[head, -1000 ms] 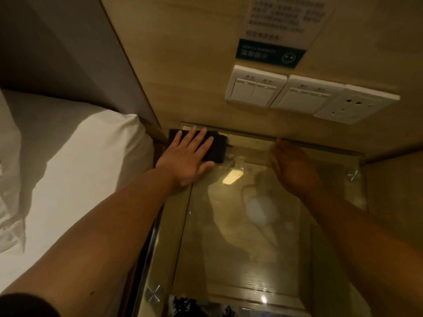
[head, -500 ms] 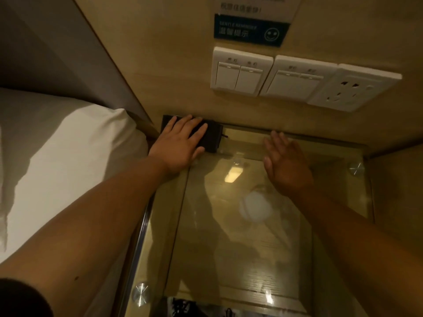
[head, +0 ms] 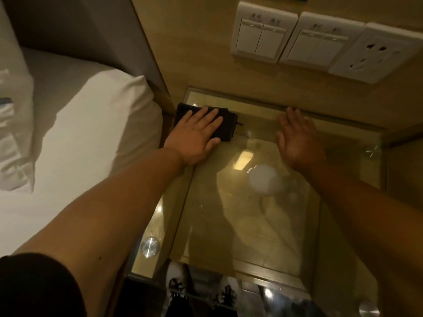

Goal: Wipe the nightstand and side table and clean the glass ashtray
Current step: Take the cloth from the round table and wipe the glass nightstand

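Dim warm light; lamp glare on glass top (head: 229, 225) (soft blur, edges bowed).

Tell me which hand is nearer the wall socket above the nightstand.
Right. The right hand lies flat on the nightstand's glass top, below and left of the wall socket. The left hand presses the dark cloth at the far left corner, farther away.

A single head-worn camera looked steeply down and forward from close above the glass surface (head: 240, 213), facing the far wall with its switches (head: 263, 33); the bed (head: 80, 133) filled the left.
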